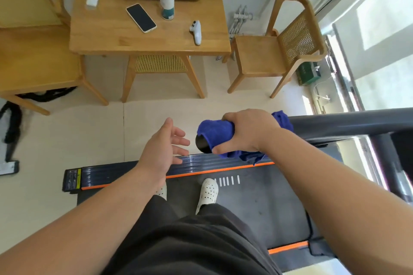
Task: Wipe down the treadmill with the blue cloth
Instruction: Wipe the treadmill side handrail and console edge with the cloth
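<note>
My right hand (248, 131) clenches the cloth (214, 131) around the rail (357, 121) at its free end. The rail runs off rightward from there, so I judge the wipe goes that way. My left hand (163, 149), fingers (182, 141) released, hovers just beside that end.

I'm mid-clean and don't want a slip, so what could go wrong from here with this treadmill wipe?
The right hand grips the blue cloth at the very end of the handrail; a stroke outward may slide off the end and unbalance you.
You stand on the belt in white clogs; leaning there might shift your footing.
The left hand is open and holds nothing, so nothing else steadies you.
</note>
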